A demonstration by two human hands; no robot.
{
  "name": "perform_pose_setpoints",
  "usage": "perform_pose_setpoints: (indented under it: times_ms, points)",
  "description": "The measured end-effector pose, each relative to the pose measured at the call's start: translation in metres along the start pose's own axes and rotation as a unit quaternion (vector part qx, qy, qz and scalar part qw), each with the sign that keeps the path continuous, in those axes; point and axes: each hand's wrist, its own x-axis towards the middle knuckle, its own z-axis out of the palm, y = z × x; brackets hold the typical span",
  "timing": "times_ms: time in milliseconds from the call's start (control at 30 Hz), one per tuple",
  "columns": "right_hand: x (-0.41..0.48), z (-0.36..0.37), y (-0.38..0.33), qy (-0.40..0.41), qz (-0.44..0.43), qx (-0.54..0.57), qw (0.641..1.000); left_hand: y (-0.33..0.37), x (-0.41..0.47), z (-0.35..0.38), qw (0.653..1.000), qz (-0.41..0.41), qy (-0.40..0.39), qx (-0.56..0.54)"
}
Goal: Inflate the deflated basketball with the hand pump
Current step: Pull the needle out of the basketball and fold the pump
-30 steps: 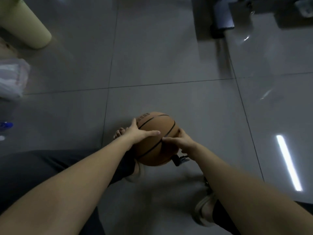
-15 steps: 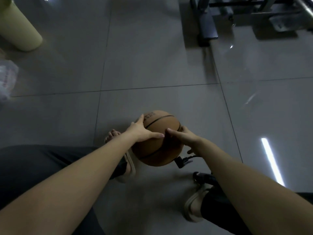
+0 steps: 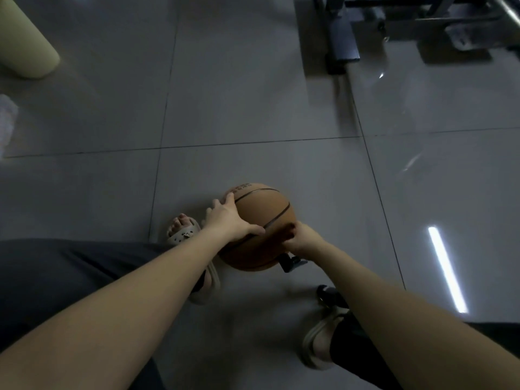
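Head view: left hand [image 3: 225, 220] splayed on basketball [image 3: 266, 211], right hand [image 3: 302, 239] grip unclear; print [image 3: 242, 187] unreadable.

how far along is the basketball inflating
Done: the basketball is steadied by the left hand spread over it. In hand: the right hand, fingers curled, sits at its near side above a dark part, likely the pump's. Whether that is connected cannot be seen. Left: probably the pumping itself.

Tiled floor [image 3: 253, 94] w/ cylinder [image 3: 25, 43], metal frame [image 3: 342, 38]
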Motion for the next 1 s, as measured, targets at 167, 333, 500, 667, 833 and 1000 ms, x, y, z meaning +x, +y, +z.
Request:
perform_pose_setpoints:
  times_ms: [167, 333, 500, 667, 833, 1000]
  points:
    - [0.007, 0.025, 0.011, -0.03, 0.033, -0.189, 0.981, 0.001, 0.007, 0.014, 0.982, 0.172, 0.068, 0.048]
    - [0.02, 0.032, 0.011, -0.073, 0.039, -0.18, 0.98, 0.004, 0.013, 0.03, 0.982, 0.146, 0.101, 0.07]
    - [0.046, 0.046, 0.019, -0.062, 0.062, -0.154, 0.984, 0.004, 0.016, 0.047, 0.954, 0.183, 0.177, 0.158]
    - [0.046, 0.037, 0.022, -0.138, 0.063, -0.184, 0.971, 0.017, 0.015, 0.058, 0.954, 0.198, 0.184, 0.13]
    - [0.039, 0.033, 0.019, -0.069, 0.008, -0.25, 0.966, 0.016, 0.022, 0.054, 0.96, 0.18, 0.187, 0.103]
    - [0.034, 0.035, 0.021, -0.002, -0.052, -0.285, 0.957, 0.011, 0.028, 0.049, 0.962, 0.176, 0.189, 0.088]
